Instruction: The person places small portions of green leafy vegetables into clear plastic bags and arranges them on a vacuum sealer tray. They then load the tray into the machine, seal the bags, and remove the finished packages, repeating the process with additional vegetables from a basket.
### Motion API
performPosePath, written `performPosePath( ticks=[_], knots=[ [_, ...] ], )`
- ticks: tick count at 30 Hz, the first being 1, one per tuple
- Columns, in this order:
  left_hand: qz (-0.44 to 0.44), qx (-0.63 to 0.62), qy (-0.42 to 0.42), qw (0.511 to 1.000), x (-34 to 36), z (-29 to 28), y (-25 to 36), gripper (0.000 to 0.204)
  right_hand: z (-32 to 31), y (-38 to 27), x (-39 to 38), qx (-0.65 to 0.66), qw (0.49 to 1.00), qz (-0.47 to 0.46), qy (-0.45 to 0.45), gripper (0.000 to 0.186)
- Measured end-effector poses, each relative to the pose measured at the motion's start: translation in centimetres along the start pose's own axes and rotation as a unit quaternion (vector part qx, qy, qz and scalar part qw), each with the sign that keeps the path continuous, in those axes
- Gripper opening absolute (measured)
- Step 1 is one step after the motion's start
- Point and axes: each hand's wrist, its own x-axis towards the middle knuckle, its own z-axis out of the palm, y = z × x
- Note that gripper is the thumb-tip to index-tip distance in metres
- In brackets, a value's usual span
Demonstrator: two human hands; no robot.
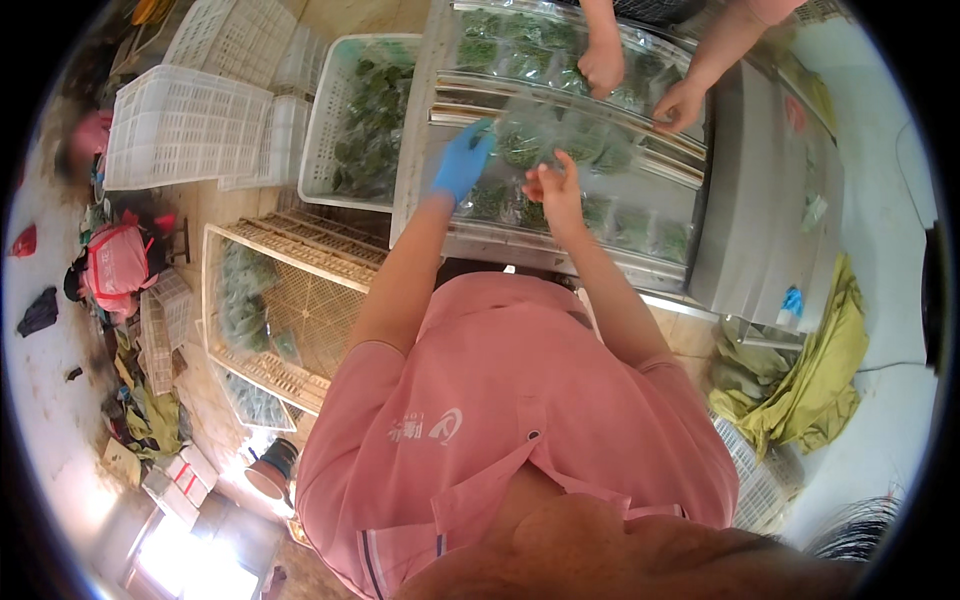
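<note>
My left hand [463,162], in a blue glove, is at the left end of a steel sealing bar [455,115], its fingers apart and reaching up beside a clear bag of greens [525,142]. My bare right hand [552,190] is raised just below that bag, fingers loosely curled and apart, with nothing visible held. Rows of bagged greens [630,230] lie in the steel machine's lower channel, and more bags [515,55] fill the upper one.
A co-worker's hands [600,70] [678,105] reach over the machine's far side. Left are a white crate of leafy greens [365,130], stacked white crates [185,130] and a beige crate [320,290] with bags. Yellow-green cloth [815,370] hangs at right beside the steel housing [760,200].
</note>
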Motion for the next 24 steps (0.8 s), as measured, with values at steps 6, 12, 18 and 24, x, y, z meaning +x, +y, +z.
performPosePath(
  ticks=[6,12,18,24],
  knots=[
    [-0.223,-0.22,-0.062,0.948,0.7,-1.6,-2.1,0.027,-0.3,0.5,1.7,0.219,0.963,0.156,-0.034,0.026],
    [-0.095,0.013,-0.125,0.987,-2.0,-9.0,-2.7,0.03,1.5,1.5,-0.9,-0.074,0.98,0.016,-0.182,0.013],
    [-0.041,0.273,0.034,0.961,-3.0,-10.0,-9.5,0.033,6.1,4.9,-0.8,-0.422,0.827,-0.3,-0.219,0.011],
    [-0.067,0.29,0.074,0.952,-4.1,-9.3,-9.1,0.032,7.0,6.0,-0.6,-0.624,0.69,-0.272,-0.246,0.017]
  ],
)
